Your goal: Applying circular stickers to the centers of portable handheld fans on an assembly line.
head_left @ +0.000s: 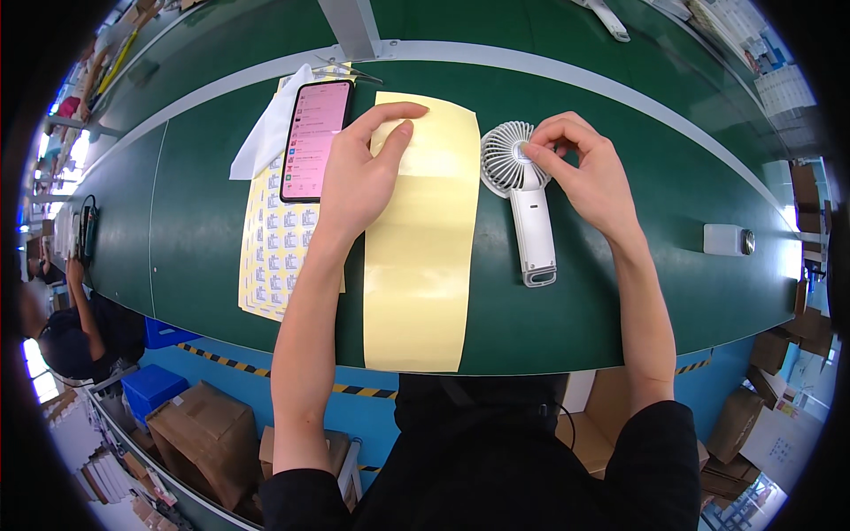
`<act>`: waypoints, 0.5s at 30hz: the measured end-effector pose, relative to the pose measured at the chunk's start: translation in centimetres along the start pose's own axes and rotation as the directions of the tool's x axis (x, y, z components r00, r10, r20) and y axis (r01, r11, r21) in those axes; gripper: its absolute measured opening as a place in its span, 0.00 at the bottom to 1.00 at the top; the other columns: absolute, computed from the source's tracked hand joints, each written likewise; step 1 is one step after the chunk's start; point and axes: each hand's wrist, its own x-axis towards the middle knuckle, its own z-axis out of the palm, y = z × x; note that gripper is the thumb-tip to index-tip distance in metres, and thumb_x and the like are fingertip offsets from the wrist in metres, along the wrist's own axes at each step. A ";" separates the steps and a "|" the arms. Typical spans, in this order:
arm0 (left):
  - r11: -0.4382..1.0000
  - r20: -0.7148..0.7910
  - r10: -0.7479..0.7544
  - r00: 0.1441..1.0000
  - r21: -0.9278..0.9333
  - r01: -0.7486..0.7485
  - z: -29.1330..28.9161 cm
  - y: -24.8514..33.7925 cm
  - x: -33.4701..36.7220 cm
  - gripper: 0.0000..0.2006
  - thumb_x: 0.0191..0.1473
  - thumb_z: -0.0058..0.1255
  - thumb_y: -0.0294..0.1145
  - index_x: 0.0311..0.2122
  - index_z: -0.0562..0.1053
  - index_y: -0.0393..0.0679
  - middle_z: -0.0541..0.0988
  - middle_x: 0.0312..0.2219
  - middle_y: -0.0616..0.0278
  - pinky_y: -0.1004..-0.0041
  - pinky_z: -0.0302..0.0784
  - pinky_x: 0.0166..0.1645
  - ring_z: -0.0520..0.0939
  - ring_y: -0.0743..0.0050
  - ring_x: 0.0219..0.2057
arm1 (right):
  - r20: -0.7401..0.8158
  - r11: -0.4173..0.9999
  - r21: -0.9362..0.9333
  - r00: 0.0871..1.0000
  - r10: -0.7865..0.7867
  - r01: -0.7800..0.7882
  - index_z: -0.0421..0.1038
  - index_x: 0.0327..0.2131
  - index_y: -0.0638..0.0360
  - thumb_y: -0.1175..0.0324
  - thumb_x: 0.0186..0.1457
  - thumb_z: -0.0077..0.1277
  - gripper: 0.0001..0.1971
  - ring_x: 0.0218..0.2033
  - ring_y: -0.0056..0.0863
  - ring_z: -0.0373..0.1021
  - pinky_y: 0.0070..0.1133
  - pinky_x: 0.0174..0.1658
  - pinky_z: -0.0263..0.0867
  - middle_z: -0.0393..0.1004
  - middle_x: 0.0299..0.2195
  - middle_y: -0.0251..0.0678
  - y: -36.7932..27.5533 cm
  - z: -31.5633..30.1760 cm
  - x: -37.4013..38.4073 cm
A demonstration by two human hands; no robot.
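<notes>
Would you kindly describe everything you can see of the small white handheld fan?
The white handheld fan looks like plastic, with a round slatted grille head and a straight handle ending in a loop. It lies flat on the green table, head away from the person, just right of the yellow sheet. The right hand pinches at the grille's centre.

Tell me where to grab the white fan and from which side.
Grip the fan by its handle, coming from the right. The handle is a long, straight bar lying flat toward the table's near edge with bare belt beside it; the right hand pinches the round grille's centre, and the yellow sheet lies close on the left.
</notes>
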 end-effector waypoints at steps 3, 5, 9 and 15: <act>1.000 -0.002 -0.009 1.000 -0.002 0.009 0.1 0.1 0.0 0.12 0.61 0.46 0.29 0.45 0.78 0.43 0.82 0.36 0.65 0.80 0.65 0.28 0.71 0.88 0.21 | -0.002 0.999 -0.011 0.999 -0.044 0.043 0.74 0.31 0.64 0.71 0.53 0.59 0.07 0.31 0.21 0.66 0.19 0.38 0.63 0.72 0.32 0.31 0.1 0.0 0.0; 1.000 0.001 -0.009 1.000 -0.002 0.009 0.0 0.1 0.0 0.11 0.61 0.46 0.29 0.45 0.78 0.43 0.82 0.37 0.65 0.80 0.65 0.28 0.71 0.88 0.21 | -0.005 0.993 -0.064 0.995 -0.101 0.101 0.73 0.31 0.65 0.71 0.54 0.59 0.08 0.31 0.22 0.66 0.19 0.38 0.63 0.71 0.32 0.32 0.1 0.3 -0.1; 1.000 0.002 0.019 1.000 -0.007 -0.019 0.1 -0.3 0.0 0.11 0.61 0.46 0.29 0.46 0.78 0.44 0.82 0.37 0.65 0.79 0.66 0.28 0.71 0.88 0.22 | -0.008 0.983 -0.110 0.989 -0.149 0.147 0.72 0.32 0.65 0.71 0.54 0.58 0.08 0.32 0.24 0.67 0.20 0.38 0.64 0.70 0.33 0.34 0.2 0.3 -0.2; 1.000 0.001 0.010 1.000 -0.018 -0.010 0.6 -0.2 0.1 0.11 0.61 0.46 0.29 0.46 0.77 0.43 0.82 0.39 0.64 0.78 0.70 0.34 0.75 0.84 0.27 | -0.107 0.968 -0.245 0.991 -0.079 0.051 0.70 0.41 0.64 0.69 0.57 0.56 0.11 0.31 0.26 0.68 0.23 0.36 0.66 0.71 0.33 0.36 0.5 0.1 0.1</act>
